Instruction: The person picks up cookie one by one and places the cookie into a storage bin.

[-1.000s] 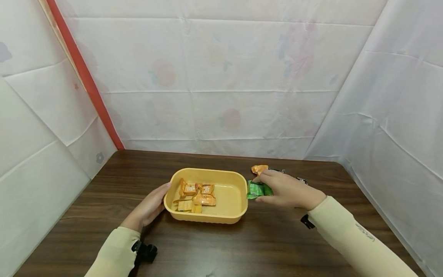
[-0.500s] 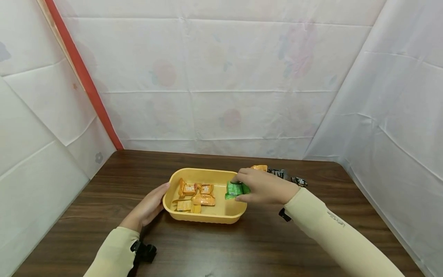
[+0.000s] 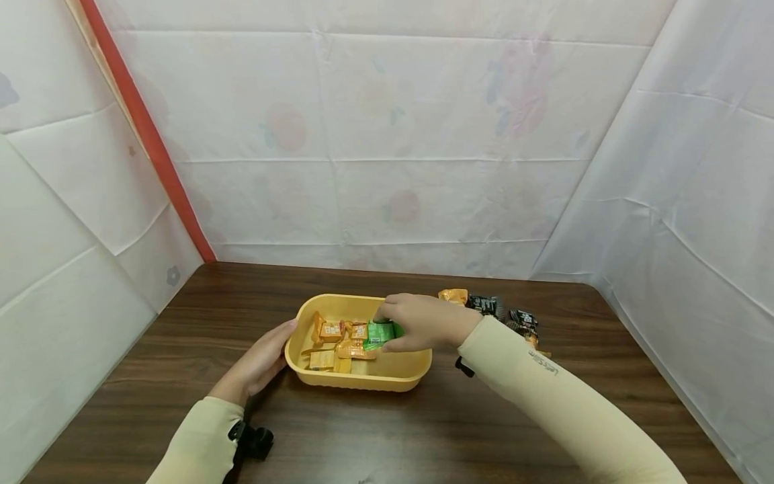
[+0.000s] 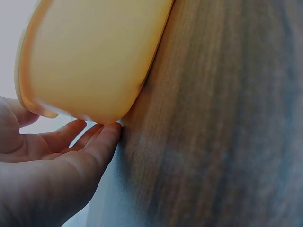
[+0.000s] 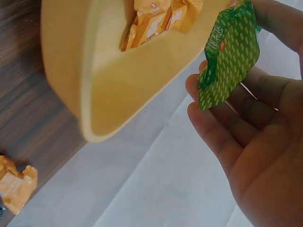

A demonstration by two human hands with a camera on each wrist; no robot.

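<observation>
The dark brown wood-grain table (image 3: 363, 440) bears a yellow tub (image 3: 375, 384), upright, near its middle. Toward two o'clock from the tub lie an orange packet (image 3: 453, 296) and, just beside it, a black packet (image 3: 482, 304); nearer three o'clock lies another dark wrapper (image 3: 523, 317).

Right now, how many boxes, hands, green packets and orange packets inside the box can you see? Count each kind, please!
Box: 1
Left hand plus right hand: 2 hands
Green packet in the right hand: at least 1
Orange packets inside the box: at least 3, bunched together
Total: at least 7
</observation>
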